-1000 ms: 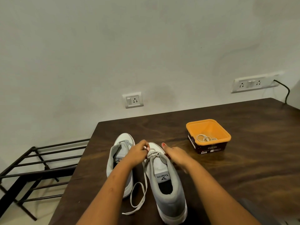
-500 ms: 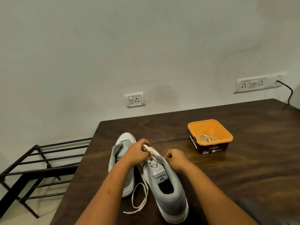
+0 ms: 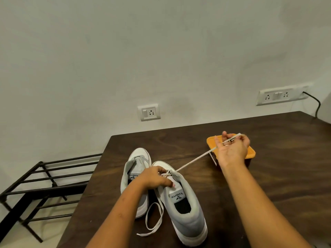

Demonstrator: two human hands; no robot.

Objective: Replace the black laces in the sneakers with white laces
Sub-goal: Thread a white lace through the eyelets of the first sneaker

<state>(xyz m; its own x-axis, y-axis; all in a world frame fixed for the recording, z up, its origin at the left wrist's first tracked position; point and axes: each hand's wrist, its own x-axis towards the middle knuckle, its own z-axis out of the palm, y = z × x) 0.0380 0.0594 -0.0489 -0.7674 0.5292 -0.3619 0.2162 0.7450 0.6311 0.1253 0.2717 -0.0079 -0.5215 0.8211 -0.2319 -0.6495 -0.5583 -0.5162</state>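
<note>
Hazard 1: uneven lace ends. The right hand (image 3: 232,151) overlaps the square orange plastic tub (image 3: 251,153) in view and is judged to be raised above it. It pinches the flat white lace (image 3: 195,159), which is drawn across its fingers. From there the lace runs taut down to the front eyelets of the grey-and-white sneaker on the right (image 3: 189,224). The slack lace end (image 3: 154,221) lies looped on the dark brown wooden worktop (image 3: 277,185), just beside that sneaker's left flank. If pull goes on one side only, the slack end will probably shorten or slip out of its eyelet, i.e. rethreading req'd.

Hazard 2: sneaker shift. The left hand (image 3: 155,179), fingers curled, grips the tongue and eyelet area and anchors the sneaker. Lace tension acts up and to the right. If the grip relaxes, the sneaker is likely to tip or slide toward the tub. It may also knock the second grey-and-white sneaker (image 3: 138,153), which stands just beside it on the left.

Hazard 3: tub contact. A dropped wrist could strike the rim and push the tub along the worktop. Tub contents are hidden by the hand.

Hazard 4: twist. A flat lace under tension can seat twisted. Its lie at the eyelets can't be told here. No black laces are visible. Lacing status of the 2nd sneaker is unclear.
</note>
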